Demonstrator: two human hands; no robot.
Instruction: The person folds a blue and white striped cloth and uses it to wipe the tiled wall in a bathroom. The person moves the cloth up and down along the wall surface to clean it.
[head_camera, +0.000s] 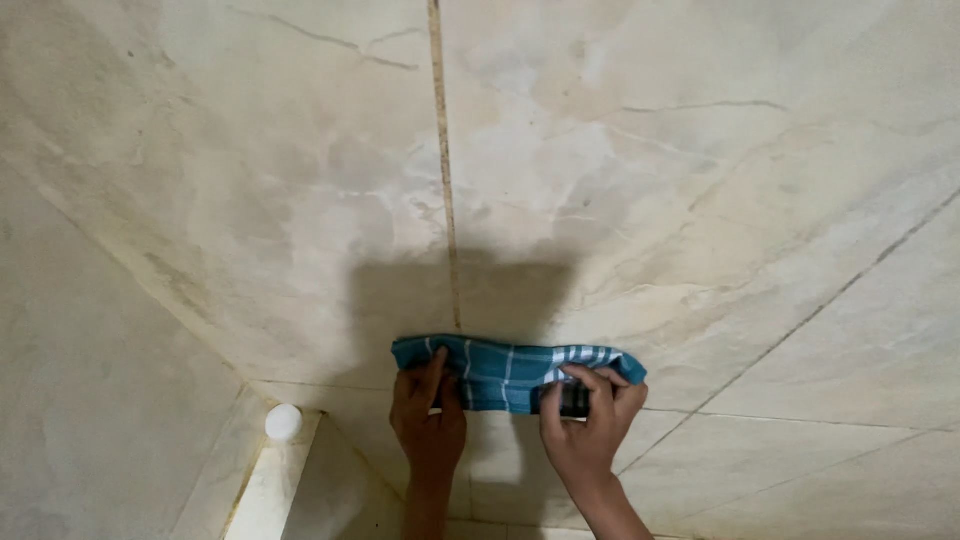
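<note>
The teal checked cloth (515, 375) already lies folded into a narrow strip on the marble floor (650, 170), left hand (428, 415) pressing flat, right hand (588, 420) pinching its edge.

A teal cloth (510, 372) with thin white check lines lies flat on the pale marble floor, just below the middle of the frame. It is folded into a narrow horizontal band, its long axis running left to right. The right end shows closer white stripes and curls over slightly into a rounded edge; the left end is squared off. Its lower edge is partly covered at both ends, and its upper edge lies within a dark shadow.
</note>
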